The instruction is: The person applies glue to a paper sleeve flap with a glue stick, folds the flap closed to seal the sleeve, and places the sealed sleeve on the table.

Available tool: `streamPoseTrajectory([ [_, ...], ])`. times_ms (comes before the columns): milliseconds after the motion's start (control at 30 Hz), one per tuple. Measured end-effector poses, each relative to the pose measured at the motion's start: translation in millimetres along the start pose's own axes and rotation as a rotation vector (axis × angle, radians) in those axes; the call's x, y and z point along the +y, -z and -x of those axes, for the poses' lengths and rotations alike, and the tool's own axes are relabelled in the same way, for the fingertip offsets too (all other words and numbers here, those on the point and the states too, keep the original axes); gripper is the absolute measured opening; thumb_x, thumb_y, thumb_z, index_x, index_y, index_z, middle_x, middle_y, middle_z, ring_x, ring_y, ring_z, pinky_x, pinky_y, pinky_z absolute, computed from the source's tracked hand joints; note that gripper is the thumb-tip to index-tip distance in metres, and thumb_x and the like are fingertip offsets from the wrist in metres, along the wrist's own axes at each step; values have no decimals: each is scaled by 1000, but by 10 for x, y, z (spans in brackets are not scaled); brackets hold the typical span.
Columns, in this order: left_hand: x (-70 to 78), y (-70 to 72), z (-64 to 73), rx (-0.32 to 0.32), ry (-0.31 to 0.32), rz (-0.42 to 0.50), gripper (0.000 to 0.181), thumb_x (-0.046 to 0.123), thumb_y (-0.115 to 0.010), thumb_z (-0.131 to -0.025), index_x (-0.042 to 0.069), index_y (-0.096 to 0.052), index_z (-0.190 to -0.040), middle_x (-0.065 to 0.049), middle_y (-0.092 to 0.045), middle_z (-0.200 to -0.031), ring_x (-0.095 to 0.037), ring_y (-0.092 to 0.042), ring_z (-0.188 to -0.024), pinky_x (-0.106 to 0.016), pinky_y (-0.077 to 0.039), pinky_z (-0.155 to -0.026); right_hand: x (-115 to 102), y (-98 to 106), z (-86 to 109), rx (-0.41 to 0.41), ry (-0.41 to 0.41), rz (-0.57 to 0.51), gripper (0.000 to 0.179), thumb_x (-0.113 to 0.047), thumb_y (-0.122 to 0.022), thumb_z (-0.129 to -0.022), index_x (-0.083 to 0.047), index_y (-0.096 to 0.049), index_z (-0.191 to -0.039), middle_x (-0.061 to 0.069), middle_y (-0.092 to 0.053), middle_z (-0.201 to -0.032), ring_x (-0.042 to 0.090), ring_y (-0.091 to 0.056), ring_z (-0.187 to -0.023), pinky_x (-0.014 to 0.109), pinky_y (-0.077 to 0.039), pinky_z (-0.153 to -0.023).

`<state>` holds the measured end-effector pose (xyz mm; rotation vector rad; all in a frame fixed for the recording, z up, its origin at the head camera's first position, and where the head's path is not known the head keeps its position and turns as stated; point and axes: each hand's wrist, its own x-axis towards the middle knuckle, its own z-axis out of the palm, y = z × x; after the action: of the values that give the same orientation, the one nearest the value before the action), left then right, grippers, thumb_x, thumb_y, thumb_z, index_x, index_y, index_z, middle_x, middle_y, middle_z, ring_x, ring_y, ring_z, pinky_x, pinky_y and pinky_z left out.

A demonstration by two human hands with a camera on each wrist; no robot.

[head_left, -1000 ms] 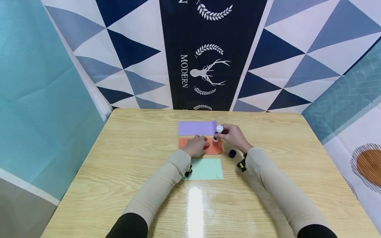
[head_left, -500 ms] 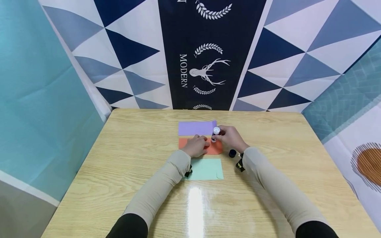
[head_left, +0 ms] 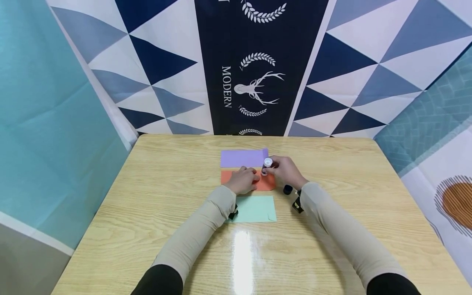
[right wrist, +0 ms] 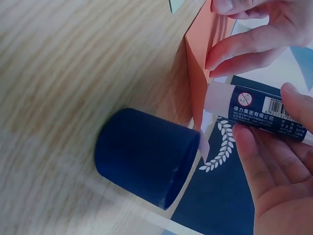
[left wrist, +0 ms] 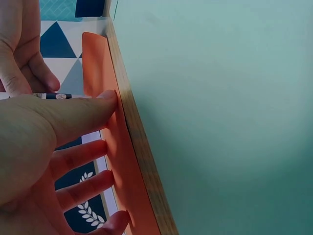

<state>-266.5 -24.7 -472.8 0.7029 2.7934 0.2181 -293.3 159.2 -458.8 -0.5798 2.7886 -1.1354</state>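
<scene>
An orange envelope (head_left: 266,184) lies across the middle of the table, its flap end to the right. My left hand (head_left: 242,181) rests on it with spread fingertips pressing the paper, as the left wrist view shows. In my right hand (head_left: 289,171) a glue stick (right wrist: 259,107) is pinched between thumb and fingers. Its white end meets the flap of the envelope in the right wrist view, and its white base points up in the head view. The dark blue glue cap (right wrist: 146,154) stands on the table beside the right wrist.
Beyond the orange envelope lies a purple envelope (head_left: 241,159) with its flap at the right. A mint green envelope (head_left: 256,209) is on the near side, partly under the left wrist. The wooden table (head_left: 177,184) ends at a patterned cloth backdrop (head_left: 166,61).
My right hand has shifted the glue stick slightly left over the orange flap, then stayed nearly still. The left hand keeps its place on the envelope.
</scene>
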Motion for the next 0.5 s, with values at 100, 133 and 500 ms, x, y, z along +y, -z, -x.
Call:
streamPoseTrajectory([
  [100,2,1,6,0,-1,-1,38,33,-61,-97,27,-61,-134,-2,-47,-148,-27,-45,-129,-53,-47,-95,-16,0,28,4,18,10,13,-14,-75,-85,-6,-74,-96,10,-74,-93,21,-68,-85,40,-55,-81],
  [133,2,0,7,-1,-2,-4,38,33,-60,-97,27,-61,-134,-2,-47,-148,-27,-45,-130,-52,-47,-95,-19,-1,38,3,26,12,13,-13,-75,-85,-5,-74,-96,11,-74,-92,22,-68,-85,40,-56,-81],
  [500,-11,-5,15,9,7,12,40,33,-60,-97,26,-59,-136,-1,-46,-149,-26,-44,-131,-52,-46,-97,-58,11,110,-17,119,32,12,-13,-79,-80,-7,-74,-89,7,-75,-87,17,-68,-79,33,-56,-73],
])
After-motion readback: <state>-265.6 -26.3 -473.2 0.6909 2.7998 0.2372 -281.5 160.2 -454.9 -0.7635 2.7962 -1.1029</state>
